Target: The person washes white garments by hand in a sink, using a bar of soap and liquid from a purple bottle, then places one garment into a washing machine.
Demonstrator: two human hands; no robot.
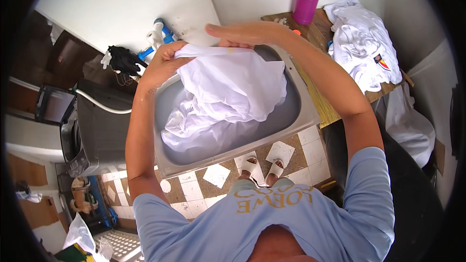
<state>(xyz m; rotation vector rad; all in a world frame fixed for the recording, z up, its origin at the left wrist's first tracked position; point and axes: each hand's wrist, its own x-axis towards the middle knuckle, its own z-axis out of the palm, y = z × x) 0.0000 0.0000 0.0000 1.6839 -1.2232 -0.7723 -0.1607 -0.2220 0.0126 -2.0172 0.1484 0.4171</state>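
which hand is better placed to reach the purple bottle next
Probably the right hand: it is nearer the bottle, which stands to its right, while the left hand is farther off, gripping the cloth.

The white cloth (233,85) is showing a thin, matt, wrinkled textile surface. The grey basin (307,104) is presenting a smooth, low-sheen finish. The purple bottle (307,1) is displaying smooth, slightly glossy plastic. The table (318,30) is exhibiting grained, worn-looking wood. The garment pile (361,43) is presenting matt, creased fabric. The hose (104,108) is looking like smooth plastic. The floor (217,175) is showing hard tile. The wall (131,5) is displaying a smooth, scuffed finish.
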